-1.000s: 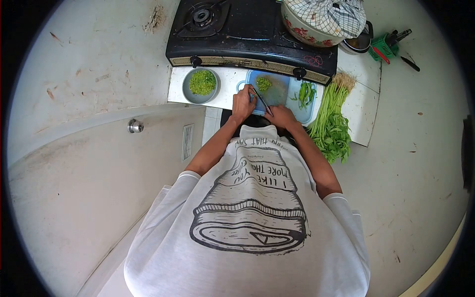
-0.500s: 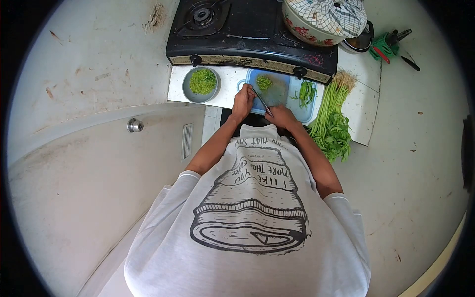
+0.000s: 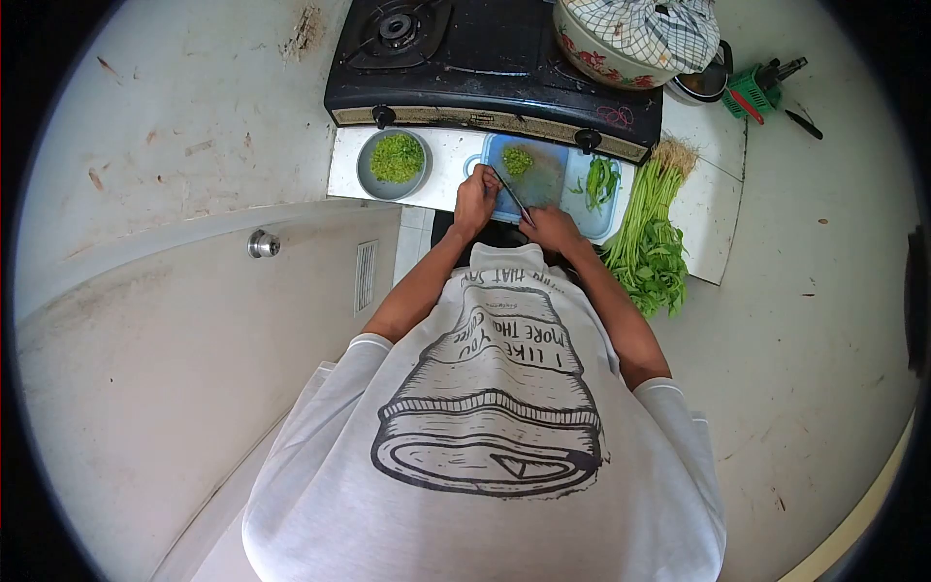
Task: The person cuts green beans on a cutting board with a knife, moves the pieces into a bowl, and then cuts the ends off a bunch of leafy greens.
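Note:
My right hand is wrapped round the handle of a knife, whose blade slants up to the left over the blue cutting board. At the blade's tip, my left hand has its fingers pressed together at the board's left edge; whatever they pinch is too small to tell. Chopped greens lie in a small heap above the blade. Longer cut green pieces rest on the board's right part.
A grey bowl of chopped greens stands at left. Right of the board lies a bunch of leafy stalks. Behind are a black stove, a cloth-covered flowered pot, a green basket and another knife.

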A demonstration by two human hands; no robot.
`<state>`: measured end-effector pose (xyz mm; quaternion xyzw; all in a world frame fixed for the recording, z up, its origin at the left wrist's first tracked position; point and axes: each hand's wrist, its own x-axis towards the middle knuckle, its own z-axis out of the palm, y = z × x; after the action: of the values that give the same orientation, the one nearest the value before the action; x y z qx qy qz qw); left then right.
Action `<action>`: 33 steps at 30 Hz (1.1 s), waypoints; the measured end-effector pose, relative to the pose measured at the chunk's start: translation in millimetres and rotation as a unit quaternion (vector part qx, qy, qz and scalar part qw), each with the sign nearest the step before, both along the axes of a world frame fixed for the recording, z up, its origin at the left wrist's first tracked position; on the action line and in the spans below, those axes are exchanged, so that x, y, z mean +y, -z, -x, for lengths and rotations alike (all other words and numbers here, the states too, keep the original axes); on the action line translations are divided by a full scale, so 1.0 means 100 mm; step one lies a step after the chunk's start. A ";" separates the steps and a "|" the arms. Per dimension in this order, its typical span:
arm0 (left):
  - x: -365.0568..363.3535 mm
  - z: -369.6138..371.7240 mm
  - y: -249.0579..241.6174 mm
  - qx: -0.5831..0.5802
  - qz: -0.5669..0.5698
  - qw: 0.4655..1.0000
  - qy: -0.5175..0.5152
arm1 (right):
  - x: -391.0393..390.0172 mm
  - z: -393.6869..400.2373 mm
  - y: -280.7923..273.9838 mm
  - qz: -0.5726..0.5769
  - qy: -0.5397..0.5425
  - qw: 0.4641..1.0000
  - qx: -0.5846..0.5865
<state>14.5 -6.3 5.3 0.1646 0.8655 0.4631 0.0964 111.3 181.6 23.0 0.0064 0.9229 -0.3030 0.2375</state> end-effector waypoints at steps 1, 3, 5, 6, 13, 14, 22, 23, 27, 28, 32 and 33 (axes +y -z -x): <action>0.01 -0.01 -0.03 -0.004 -0.002 1.000 -0.004 | 0.00 0.00 0.01 -0.001 0.000 1.000 0.002; 0.02 -0.01 -0.05 -0.007 -0.004 1.000 -0.011 | 0.00 0.00 0.01 0.002 0.001 1.000 0.001; 0.02 -0.01 -0.04 -0.009 -0.005 1.000 -0.015 | 0.00 0.01 -0.02 0.009 0.001 1.000 -0.005; 0.01 -0.01 -0.03 -0.009 -0.011 1.000 -0.016 | 0.00 0.01 -0.01 0.006 -0.002 1.000 -0.008; 0.02 -0.02 -0.07 -0.007 0.010 1.000 -0.023 | 0.02 0.04 -0.04 -0.004 -0.022 1.000 -0.020; 0.01 -0.02 -0.06 -0.005 0.016 1.000 -0.023 | 0.02 0.05 -0.05 -0.005 -0.027 0.999 -0.020; 0.01 -0.04 -0.04 -0.027 0.011 0.998 -0.051 | 0.04 0.08 -0.11 0.002 -0.043 0.998 -0.041; 0.01 -0.04 -0.05 -0.028 0.012 0.998 -0.051 | 0.04 0.08 -0.08 0.001 -0.045 0.998 -0.037; 0.01 -0.04 -0.05 -0.025 0.014 0.999 -0.046 | 0.05 0.09 -0.09 -0.011 -0.055 0.998 -0.039; 0.01 -0.04 -0.05 -0.024 0.017 0.999 -0.044 | 0.06 0.09 -0.09 -0.014 -0.056 0.998 -0.040; 0.02 -0.03 -0.07 -0.023 0.030 0.999 -0.038 | 0.05 0.10 -0.07 -0.031 -0.061 0.997 -0.033; 0.01 -0.02 -0.04 -0.019 0.026 0.999 -0.035 | 0.04 0.11 -0.06 -0.038 -0.058 0.997 -0.030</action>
<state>16.8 -5.5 9.6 0.1229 0.8807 0.4463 0.1004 100.2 185.7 29.2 -0.0289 0.9252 -0.2531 0.2813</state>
